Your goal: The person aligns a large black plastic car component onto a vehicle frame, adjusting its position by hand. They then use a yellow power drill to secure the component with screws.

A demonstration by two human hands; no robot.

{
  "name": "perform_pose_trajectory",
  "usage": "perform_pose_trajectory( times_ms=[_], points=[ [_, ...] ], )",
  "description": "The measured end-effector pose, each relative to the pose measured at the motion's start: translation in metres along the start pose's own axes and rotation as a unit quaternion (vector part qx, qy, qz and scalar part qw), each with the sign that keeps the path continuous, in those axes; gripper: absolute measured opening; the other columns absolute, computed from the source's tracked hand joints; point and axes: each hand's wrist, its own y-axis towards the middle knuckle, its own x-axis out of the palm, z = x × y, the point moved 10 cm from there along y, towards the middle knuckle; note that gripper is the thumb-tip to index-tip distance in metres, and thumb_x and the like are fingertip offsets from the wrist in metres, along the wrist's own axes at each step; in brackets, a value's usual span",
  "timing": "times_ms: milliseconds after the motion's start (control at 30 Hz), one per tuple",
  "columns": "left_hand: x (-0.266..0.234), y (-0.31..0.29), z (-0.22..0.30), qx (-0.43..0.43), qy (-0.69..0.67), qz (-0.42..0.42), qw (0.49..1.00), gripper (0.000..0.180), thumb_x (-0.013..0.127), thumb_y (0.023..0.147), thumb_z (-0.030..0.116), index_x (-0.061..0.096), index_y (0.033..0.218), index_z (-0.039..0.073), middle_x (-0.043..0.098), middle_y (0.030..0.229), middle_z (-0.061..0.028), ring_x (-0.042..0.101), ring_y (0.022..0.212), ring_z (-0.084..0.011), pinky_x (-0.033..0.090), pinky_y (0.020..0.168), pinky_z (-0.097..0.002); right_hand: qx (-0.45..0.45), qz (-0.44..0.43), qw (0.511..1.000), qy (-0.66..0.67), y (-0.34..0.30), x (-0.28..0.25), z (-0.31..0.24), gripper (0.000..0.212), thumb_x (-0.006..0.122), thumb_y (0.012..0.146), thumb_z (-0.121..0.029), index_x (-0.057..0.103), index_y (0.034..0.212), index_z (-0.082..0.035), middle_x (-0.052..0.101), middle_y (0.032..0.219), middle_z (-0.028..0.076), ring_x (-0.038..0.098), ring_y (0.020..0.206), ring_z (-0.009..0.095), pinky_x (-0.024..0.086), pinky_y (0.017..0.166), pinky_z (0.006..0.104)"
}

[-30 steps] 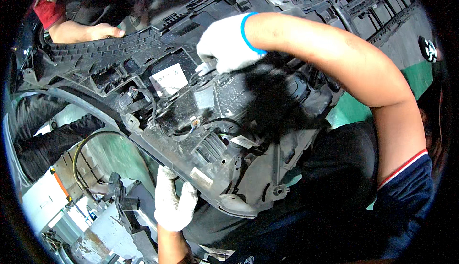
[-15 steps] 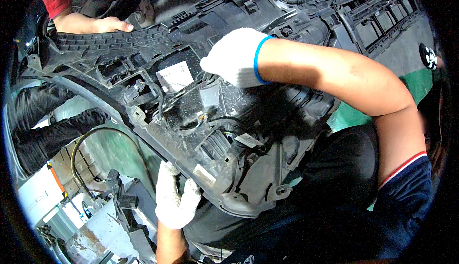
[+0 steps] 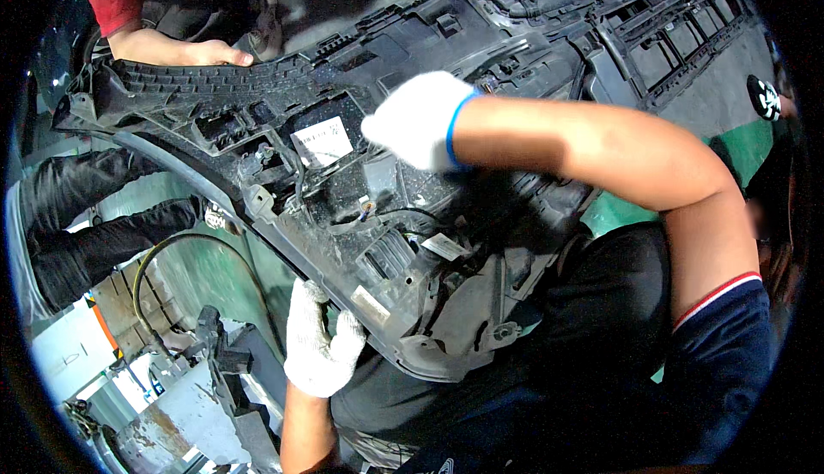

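Note:
A large black car bumper [image 3: 399, 41] lies tilted across the view, its ribbed inner side facing up. At its near left edge my left hand [image 3: 322, 345], in a white knitted glove, holds the rim, thumb apart from the other fingers. Over the bumper's middle is my right hand [image 3: 421, 122], gloved in white with a blue cuff. Its fingers are curled closed; what they hold, if anything, is hidden beneath the glove. Beside it is a white label [image 3: 323, 141] stuck on the plastic. A thin dark cable [image 3: 403, 211] runs along the bumper nearer to me.
Another person's bare hand [image 3: 225, 53] rests on the bumper's far left edge, below a red sleeve [image 3: 114, 11]. Dark trouser legs [image 3: 94, 178] stand at the left. A looped hose [image 3: 142, 272] and a worn grey metal piece [image 3: 163, 418] lie at lower left, over green floor [image 3: 202, 272].
The bumper has shifted slightly to the right in view, along with the other person's hand. My right hand has moved a little downward in the picture, still closed.

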Motion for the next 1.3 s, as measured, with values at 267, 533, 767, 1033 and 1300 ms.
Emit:
perform_pose_trajectory(
  times_ms=[267,533,767,1033,1300],
  points=[
    [-0.006,-0.005,0.013,0.056,0.067,0.094,0.992,0.037,0.066,0.092,0.012,0.064,0.126,-0.003,0.066,0.117,-0.0197,0.064,0.105,-0.0362,0.05,0.099,-0.0429,-0.109,0.073,0.977,0.167,0.014,-0.008,0.025,0.048,0.077,0.088,-0.033,0.071,0.129,-0.01,0.075,0.117,0.02,0.071,0.11,0.039,0.055,0.094,0.0469],
    [-0.005,-0.006,-0.004,0.024,0.048,0.052,0.997,0.044,0.07,0.092,0.018,0.066,0.129,-0.004,0.065,0.127,-0.0259,0.063,0.113,-0.0427,0.048,0.105,-0.0462,-0.145,-0.035,0.984,0.095,0.041,0.007,0.014,0.047,0.081,0.085,-0.039,0.078,0.123,-0.01,0.077,0.114,0.02,0.072,0.109,0.039,0.055,0.095,0.0467],
    [-0.007,-0.002,0.01,0.065,0.072,0.031,0.995,0.046,0.069,0.092,0.013,0.062,0.133,-0.005,0.063,0.131,-0.023,0.061,0.118,-0.0384,0.045,0.109,-0.0438,-0.038,-0.015,0.996,0.084,0.029,0.019,0.011,0.038,0.072,0.095,-0.038,0.071,0.117,-0.007,0.075,0.106,0.022,0.07,0.105,0.045,0.055,0.089,0.0524],
    [-0.011,0.002,0.024,0.084,0.082,0.017,0.993,0.044,0.075,0.091,0.016,0.064,0.13,-0.003,0.064,0.119,-0.0222,0.063,0.107,-0.0395,0.05,0.097,-0.0432,-0.101,-0.076,0.979,0.157,0.037,0.009,0.005,0.046,0.076,0.091,-0.036,0.074,0.127,-0.009,0.075,0.12,0.02,0.072,0.111,0.039,0.055,0.096,0.0438],
    [-0.013,0.002,0.024,0.087,0.095,0.028,0.991,0.043,0.076,0.09,0.022,0.066,0.127,0.0,0.067,0.119,-0.0238,0.066,0.11,-0.0433,0.052,0.098,-0.0451,-0.125,-0.043,0.938,0.321,0.06,-0.027,-0.04,0.068,0.059,0.103,-0.064,0.071,0.12,0.001,0.075,0.107,0.016,0.062,0.098,0.021,0.05,0.097,0.0399]
  ],
)
